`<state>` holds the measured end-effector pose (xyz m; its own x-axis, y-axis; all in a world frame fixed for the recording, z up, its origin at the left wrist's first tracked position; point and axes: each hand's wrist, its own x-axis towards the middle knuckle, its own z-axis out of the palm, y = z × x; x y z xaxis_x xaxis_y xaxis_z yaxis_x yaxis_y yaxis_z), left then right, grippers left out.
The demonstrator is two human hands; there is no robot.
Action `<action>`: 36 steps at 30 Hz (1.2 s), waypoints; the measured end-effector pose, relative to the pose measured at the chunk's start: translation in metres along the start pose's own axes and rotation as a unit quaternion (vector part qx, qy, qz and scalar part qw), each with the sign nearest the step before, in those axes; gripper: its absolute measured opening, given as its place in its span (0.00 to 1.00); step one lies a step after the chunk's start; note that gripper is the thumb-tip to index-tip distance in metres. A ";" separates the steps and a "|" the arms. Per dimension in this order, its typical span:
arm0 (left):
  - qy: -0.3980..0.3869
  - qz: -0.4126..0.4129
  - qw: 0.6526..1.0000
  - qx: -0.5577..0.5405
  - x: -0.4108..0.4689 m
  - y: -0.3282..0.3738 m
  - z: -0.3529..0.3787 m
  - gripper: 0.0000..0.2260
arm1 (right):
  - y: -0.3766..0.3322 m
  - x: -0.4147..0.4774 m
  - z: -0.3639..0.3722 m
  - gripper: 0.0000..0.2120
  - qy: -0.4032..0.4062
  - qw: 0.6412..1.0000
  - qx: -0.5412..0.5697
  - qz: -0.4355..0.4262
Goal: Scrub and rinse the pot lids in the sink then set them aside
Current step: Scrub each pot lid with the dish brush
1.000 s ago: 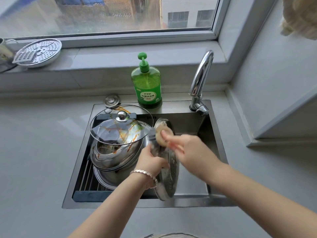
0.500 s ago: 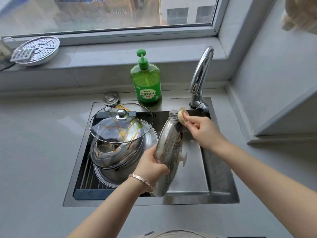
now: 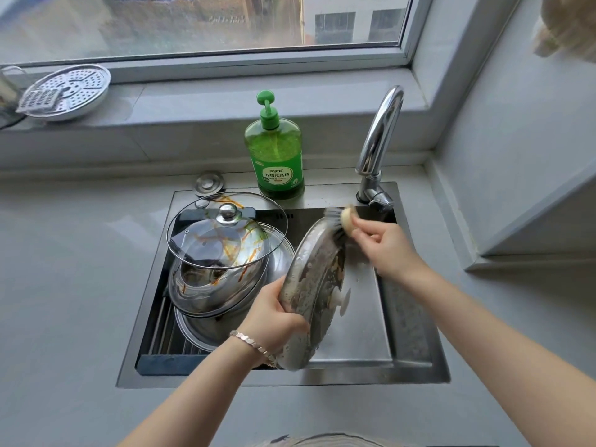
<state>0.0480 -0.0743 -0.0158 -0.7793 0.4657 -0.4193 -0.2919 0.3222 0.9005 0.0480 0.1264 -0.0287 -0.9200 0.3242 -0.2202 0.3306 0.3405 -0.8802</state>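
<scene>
Grey desk (image 3: 64, 285) runs all round a steel sink (image 3: 412, 317) under a big window. Both bare arms reach forward over the sink.

The left hand (image 3: 274, 314) comes in from below, with a bracelet (image 3: 254, 345) on its wrist. Its grip is clamped on the low left edge of a dirty metal lid (image 3: 309, 285). That lid stands up on its edge over the right part of the sink and leans a bit. Its white knob (image 3: 342, 300) points to the right.

The right hand (image 3: 383, 246) comes in from the right side, wrist bent. Its grip is closed tight on a brush (image 3: 338, 224). The dark bristles touch the top edge of the metal lid. The brush looks blurry.

A glass lid (image 3: 225, 233) with orange streaks sits tilted on a shiny pot (image 3: 206, 295) in the left part of the sink. A green soap bottle (image 3: 274, 150) stands on the sink's back rim, and the tap (image 3: 380, 140) is to its right. A round plate with holes (image 3: 71, 91) lies on the window sill.
</scene>
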 end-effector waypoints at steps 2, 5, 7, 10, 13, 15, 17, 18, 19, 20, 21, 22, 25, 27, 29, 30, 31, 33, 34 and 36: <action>-0.004 0.002 1.000 -0.010 -0.001 0.001 0.003 0.18 | 0.003 0.002 -0.003 0.18 0.019 0.999 0.013 0.025; 0.029 -0.006 0.998 -0.057 0.004 0.000 0.002 0.19 | -0.008 -0.028 0.010 0.18 -0.023 0.998 0.033 -0.052; 0.036 -0.006 0.997 -0.074 0.005 0.000 0.000 0.20 | -0.005 -0.032 0.013 0.18 -0.020 0.998 0.032 -0.053; 0.022 0.017 0.997 -0.066 0.001 0.006 0.002 0.19 | 0.013 -0.012 0.005 0.18 0.020 0.998 0.034 0.040; 0.049 0.029 0.993 -0.101 0.008 0.012 -0.005 0.21 | 0.010 -0.032 0.020 0.18 0.004 0.998 0.064 0.012; 0.069 0.032 0.990 -0.117 0.011 0.014 -0.012 0.22 | 0.002 -0.045 0.030 0.19 -0.019 0.997 0.076 -0.016; 0.061 0.037 0.990 -0.120 0.008 0.018 -0.012 0.21 | 0.002 -0.030 0.026 0.18 0.012 0.996 0.088 0.008; 0.056 0.040 0.990 -0.123 0.005 0.019 -0.010 0.21 | 0.002 -0.023 0.023 0.18 0.026 0.995 0.096 0.028; 0.055 0.044 0.989 -0.131 0.003 0.019 -0.007 0.21 | 0.002 -0.019 0.021 0.18 0.031 0.994 0.101 0.037; 0.058 0.047 0.987 -0.141 0.003 0.018 -0.006 0.21 | 0.001 -0.020 0.022 0.18 0.032 0.994 0.102 0.029; 0.064 0.050 0.985 -0.152 0.004 0.018 -0.005 0.21 | -0.001 -0.024 0.024 0.18 0.024 0.995 0.097 0.007; 0.071 0.051 0.983 -0.160 0.005 0.017 -0.007 0.22 | -0.003 -0.030 0.027 0.18 0.011 0.996 0.092 -0.014; 0.066 0.053 0.986 -0.144 0.007 0.015 -0.011 0.22 | 0.007 -0.026 0.028 0.18 0.014 0.997 0.070 0.001; 0.061 0.055 0.990 -0.115 0.005 0.011 -0.011 0.21 | 0.026 -0.011 0.022 0.17 0.040 0.991 0.086 0.091; 0.070 0.059 0.992 -0.086 0.005 0.005 -0.006 0.20 | 0.039 -0.008 0.019 0.16 0.069 0.963 0.167 0.199; 0.080 0.061 0.992 -0.080 0.006 0.002 -0.002 0.19 | 0.040 -0.008 0.021 0.16 0.081 0.942 0.217 0.243; 0.091 0.063 0.991 -0.082 0.006 -0.002 0.004 0.18 | 0.039 -0.010 0.025 0.16 0.084 0.920 0.263 0.279; 0.107 0.069 0.986 -0.104 0.007 -0.007 0.018 0.17 | 0.032 -0.012 0.031 0.20 0.055 0.886 0.328 0.324; 0.111 0.073 0.984 -0.116 0.006 -0.009 0.025 0.16 | 0.028 -0.013 0.034 0.21 0.032 0.877 0.351 0.327; 0.118 0.081 0.982 -0.125 0.004 -0.013 0.036 0.15 | 0.023 -0.012 0.039 0.20 0.014 0.879 0.362 0.310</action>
<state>0.0689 -0.0467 -0.0333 -0.9251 0.2798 -0.2566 -0.2575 0.0344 0.9657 0.0584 0.0959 -0.0631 -0.6016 0.2741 -0.7503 0.5362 -0.5577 -0.6336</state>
